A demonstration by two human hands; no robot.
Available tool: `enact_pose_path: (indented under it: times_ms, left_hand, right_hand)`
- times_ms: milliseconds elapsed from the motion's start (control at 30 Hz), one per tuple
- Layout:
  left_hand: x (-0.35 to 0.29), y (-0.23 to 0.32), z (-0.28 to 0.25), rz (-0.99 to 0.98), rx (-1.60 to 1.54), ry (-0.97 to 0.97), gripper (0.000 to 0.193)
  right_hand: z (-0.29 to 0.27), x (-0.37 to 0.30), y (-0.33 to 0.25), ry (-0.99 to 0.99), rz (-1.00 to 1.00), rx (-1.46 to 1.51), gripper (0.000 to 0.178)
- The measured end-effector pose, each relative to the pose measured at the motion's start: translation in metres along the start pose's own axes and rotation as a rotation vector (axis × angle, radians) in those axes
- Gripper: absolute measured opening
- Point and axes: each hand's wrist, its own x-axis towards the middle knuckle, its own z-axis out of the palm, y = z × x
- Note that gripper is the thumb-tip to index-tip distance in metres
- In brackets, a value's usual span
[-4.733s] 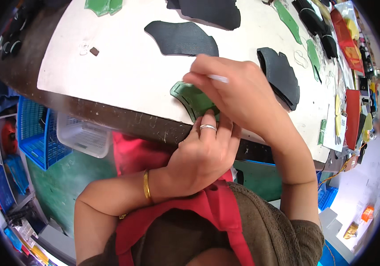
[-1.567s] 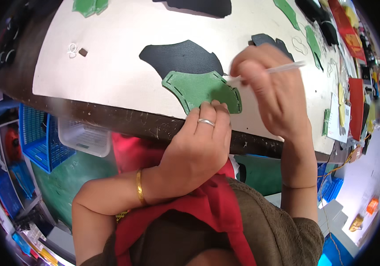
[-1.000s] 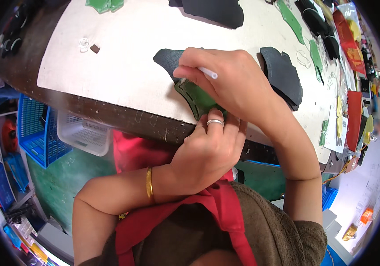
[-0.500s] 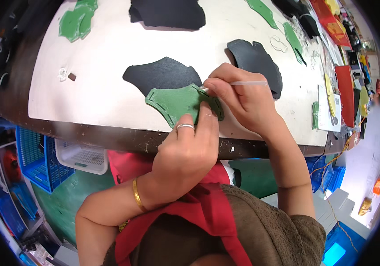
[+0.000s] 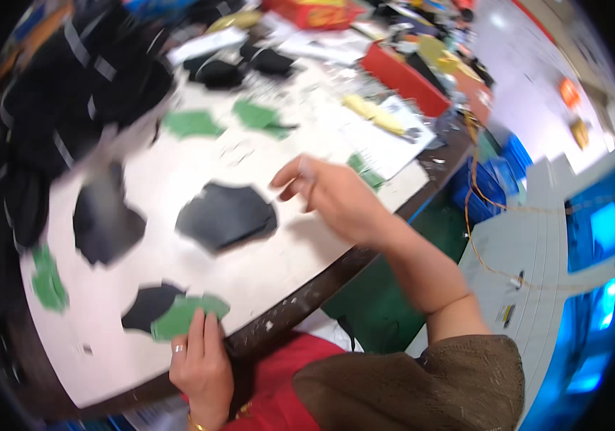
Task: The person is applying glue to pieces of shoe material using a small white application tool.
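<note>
My left hand (image 5: 203, 370), with a ring on one finger, rests its outstretched fingers on a green flat template (image 5: 187, 316). This template overlaps a black sheet piece (image 5: 151, 302) near the table's front edge. My right hand (image 5: 325, 194) is raised over the table, to the right of a larger black piece (image 5: 225, 218). Its fingers are bent and blurred. No pen shows in it, and I cannot make out whether anything sits between the fingertips. Another black piece (image 5: 110, 223) lies further left.
Green pieces lie at the left edge (image 5: 50, 279), at the back (image 5: 192, 123) and beside a white paper sheet (image 5: 393, 147). A red box (image 5: 404, 80) stands at the far right. Dark bundled material (image 5: 85, 86) fills the far left. An orange cord (image 5: 472, 194) hangs off the right side.
The view has swung to the right. My right hand has left the template and moved right; the pale pen it held no longer shows. My left hand stays on the template.
</note>
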Motion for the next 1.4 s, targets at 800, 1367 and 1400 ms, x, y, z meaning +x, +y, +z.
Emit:
enact_pose_path:
  times_ms: [800,1367,1400]
  left_hand:
    - [0.004,-0.017,0.009,0.083,-0.079,0.099,0.012]
    - [0.01,-0.017,0.011,0.094,-0.119,0.09,0.016]
    - [0.011,-0.016,0.011,0.092,-0.114,0.088,0.016]
  right_hand:
    - [-0.407,0.051,0.235,0.481,0.641,-0.735,0.095]
    - [-0.412,0.054,0.248,0.49,0.653,-0.631,0.103]
    - [-0.411,0.053,0.249,0.502,0.629,-0.652,0.103]
